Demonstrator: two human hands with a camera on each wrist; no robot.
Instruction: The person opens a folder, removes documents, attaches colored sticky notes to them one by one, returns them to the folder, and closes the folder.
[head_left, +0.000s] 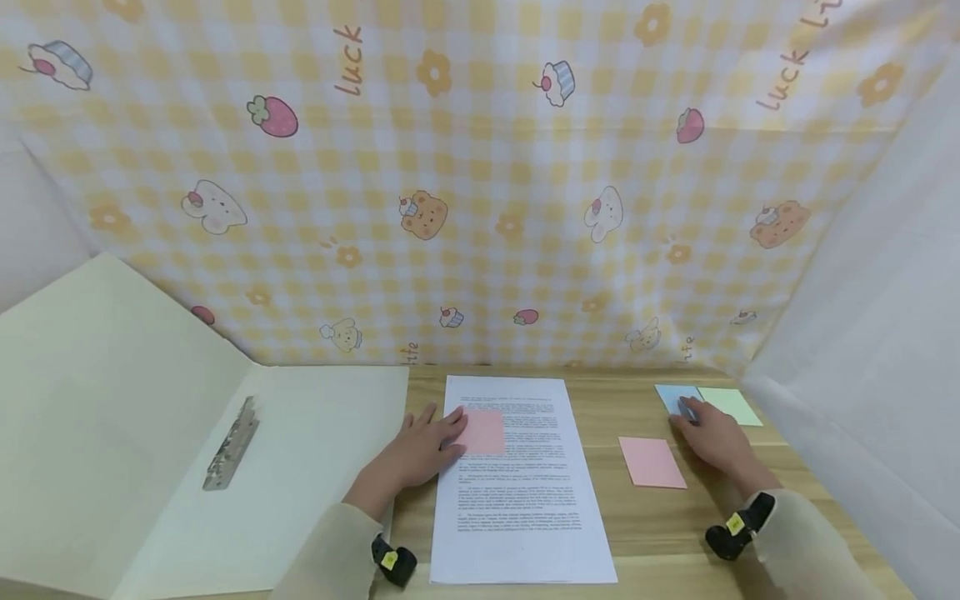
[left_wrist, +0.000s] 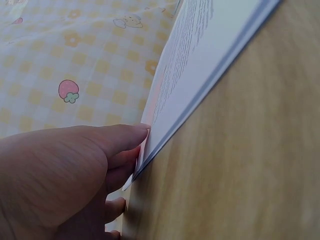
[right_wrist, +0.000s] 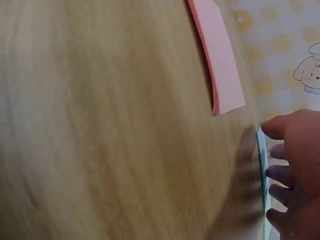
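Near the table's middle lies a stack of printed paper point(head_left: 525, 517) with a pink sticky note point(head_left: 483, 432) on its upper part. My left hand point(head_left: 423, 446) rests at the left edge of that note, fingers spread; its thumb point(left_wrist: 131, 136) touches the pink edge in the left wrist view. Over to the right, my right hand point(head_left: 712, 433) reaches onto a blue sticky note pad point(head_left: 672, 395), fingertips touching it. A green pad point(head_left: 731, 406) lies right beside the blue one. Nearer to me is a pink sticky note pad point(head_left: 652, 462), seen thick-edged in the right wrist view.
An opened white folder point(head_left: 322, 467) with a metal clip point(head_left: 231, 446) lies on the left, its cover point(head_left: 105, 417) raised. A yellow checked cloth point(head_left: 480, 167) hangs behind the wooden table point(head_left: 652, 533). White sheeting point(head_left: 885, 333) stands at the right.
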